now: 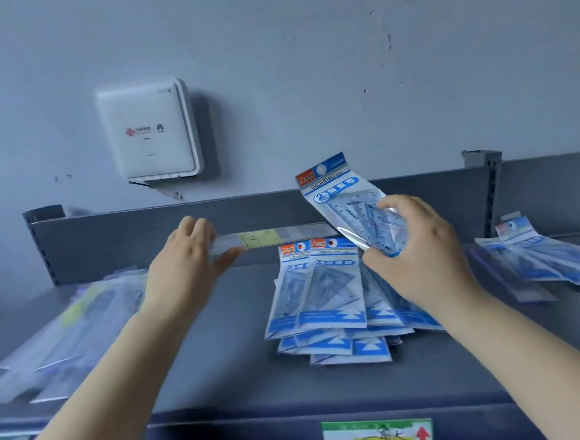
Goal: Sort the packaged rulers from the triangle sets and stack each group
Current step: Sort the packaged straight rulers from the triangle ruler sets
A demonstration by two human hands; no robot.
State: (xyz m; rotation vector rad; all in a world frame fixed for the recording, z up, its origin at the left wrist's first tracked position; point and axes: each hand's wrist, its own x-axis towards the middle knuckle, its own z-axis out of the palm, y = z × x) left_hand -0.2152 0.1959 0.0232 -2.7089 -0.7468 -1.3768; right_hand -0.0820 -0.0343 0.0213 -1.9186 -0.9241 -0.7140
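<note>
My left hand (188, 258) grips one end of a clear packaged ruler (272, 237) with a yellow label, held level above the shelf near the back panel. My right hand (418, 255) holds a blue and white triangle set package (340, 195) raised and tilted above a messy pile of triangle sets (335, 292) in the middle of the grey shelf (220, 327). A blurred stack of packaged rulers (63, 332) lies at the left. More triangle sets (541, 257) lie at the right.
The grey back panel (128, 238) rises behind the shelf, with slotted uprights at both ends. A white wall-mounted box (148, 130) hangs above on the wall. A price label (377, 437) sits on the shelf's front edge.
</note>
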